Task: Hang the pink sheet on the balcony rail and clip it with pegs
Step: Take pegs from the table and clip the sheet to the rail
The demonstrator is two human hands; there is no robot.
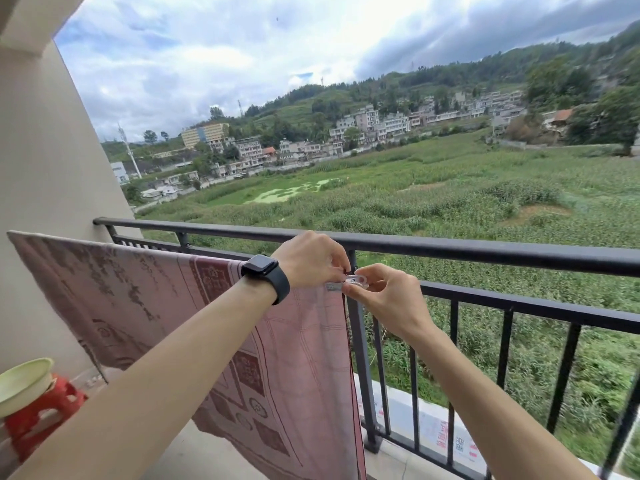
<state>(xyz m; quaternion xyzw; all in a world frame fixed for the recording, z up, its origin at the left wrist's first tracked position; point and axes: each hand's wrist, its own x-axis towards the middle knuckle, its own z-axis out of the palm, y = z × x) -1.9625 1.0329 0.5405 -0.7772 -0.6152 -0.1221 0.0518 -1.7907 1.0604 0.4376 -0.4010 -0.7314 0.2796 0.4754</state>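
Observation:
The pink patterned sheet [145, 306] hangs draped over the lower bar of the dark metal balcony rail [485, 249], from the left wall to a post near the middle. At the sheet's top right corner both hands meet. My left hand [311, 259], with a black watch on its wrist, pinches the sheet's top edge at the bar. My right hand [384, 297] grips a pale translucent peg [351, 282] that sits at that corner. Whether the peg's jaws are closed on the fabric is hidden by my fingers.
A beige wall [45, 168] bounds the balcony on the left. At the lower left a light green basin [24, 379] rests on a red plastic stool [45, 414]. Rail bars run on to the right, with fields and houses far beyond.

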